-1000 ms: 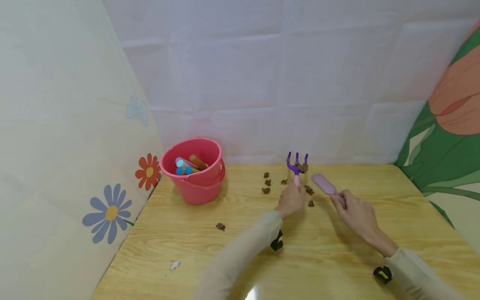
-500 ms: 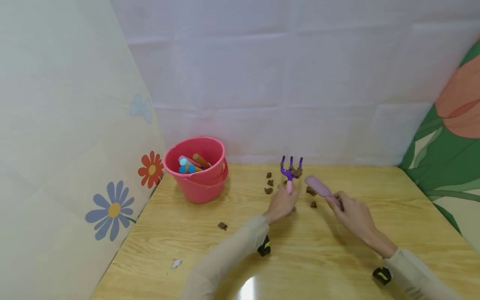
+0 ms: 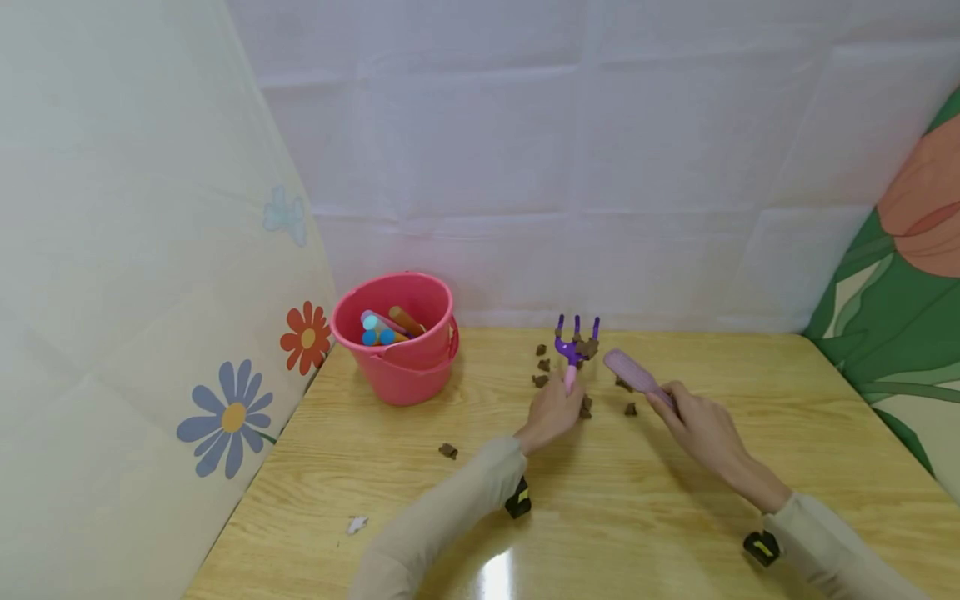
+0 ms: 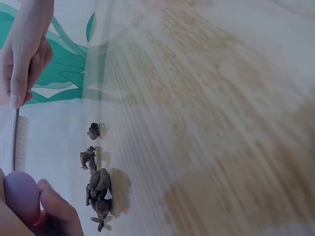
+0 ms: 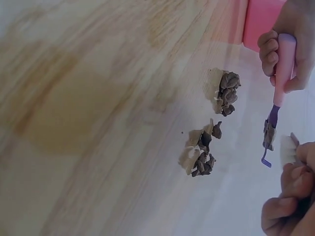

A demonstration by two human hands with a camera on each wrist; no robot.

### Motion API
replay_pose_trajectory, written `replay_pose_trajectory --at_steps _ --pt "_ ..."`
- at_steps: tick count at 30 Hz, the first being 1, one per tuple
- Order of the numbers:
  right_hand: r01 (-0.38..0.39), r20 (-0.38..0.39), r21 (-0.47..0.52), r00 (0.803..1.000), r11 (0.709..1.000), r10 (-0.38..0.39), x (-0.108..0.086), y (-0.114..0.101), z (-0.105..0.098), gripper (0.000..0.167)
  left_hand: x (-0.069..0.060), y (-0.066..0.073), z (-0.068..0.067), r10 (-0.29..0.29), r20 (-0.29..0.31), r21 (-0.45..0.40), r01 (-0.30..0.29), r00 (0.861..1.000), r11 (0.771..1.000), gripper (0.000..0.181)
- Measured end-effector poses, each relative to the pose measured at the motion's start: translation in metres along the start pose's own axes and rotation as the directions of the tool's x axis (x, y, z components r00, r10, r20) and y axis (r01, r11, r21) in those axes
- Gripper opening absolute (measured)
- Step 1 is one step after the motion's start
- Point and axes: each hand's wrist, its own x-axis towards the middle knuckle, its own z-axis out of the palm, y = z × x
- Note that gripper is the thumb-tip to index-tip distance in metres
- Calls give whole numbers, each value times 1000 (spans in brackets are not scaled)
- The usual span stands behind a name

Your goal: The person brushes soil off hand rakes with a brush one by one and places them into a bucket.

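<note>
My left hand [image 3: 553, 412] grips the pink handle of a purple three-pronged hand rake [image 3: 568, 353], held above the table. Brown clumps [image 5: 268, 135] cling to its prongs. To the right, my right hand [image 3: 701, 429] holds a pale purple brush [image 3: 630, 372] by its handle, head pointing toward the rake. White bristles [image 4: 21, 140] show on the brush in the left wrist view. Brush and rake look close but apart in the head view. Several brown lumps [image 5: 229, 92] lie on the table beneath and around both hands.
A pink bucket [image 3: 405, 379] with coloured sticks [image 3: 382, 325] inside stands at the back left. One brown lump [image 3: 448, 451] lies alone nearer the front, and a small white scrap [image 3: 357, 524] lies front left. Fabric walls [image 3: 450, 142] bound the table's back and sides.
My left hand has moved left and slightly nearer to me with the rake, clumps still on its prongs. The brush in my right hand has barely moved. The head view has shifted slightly.
</note>
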Motion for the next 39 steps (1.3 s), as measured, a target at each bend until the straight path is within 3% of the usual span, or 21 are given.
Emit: replay_pose_trajectory --at_steps 7,13,24,31,35,39 --pt "-26 28 -1 999 1000 26 2 -2 -2 21 -4 -2 -4 -3 -6 23 3 1000 1000 28" --pt "-38 36 11 999 999 38 6 -5 -3 25 -8 -3 -7 46 -16 47 -46 999 998 29" --pt "72 -26 4 997 997 -72 16 -7 4 17 -21 -6 -14 14 42 -11 -14 999 1000 17" --pt "145 -37 34 989 989 -143 22 -13 8 19 -33 -5 -18 -1 83 -21 2 997 1000 38" --pt "115 -23 1 993 993 -115 22 -12 7 22 -37 -7 -18 -2 97 -27 5 995 1000 35" --pt "76 -25 -38 997 996 -77 23 -10 6 23 -39 -10 -19 10 83 24 -12 997 1000 25"
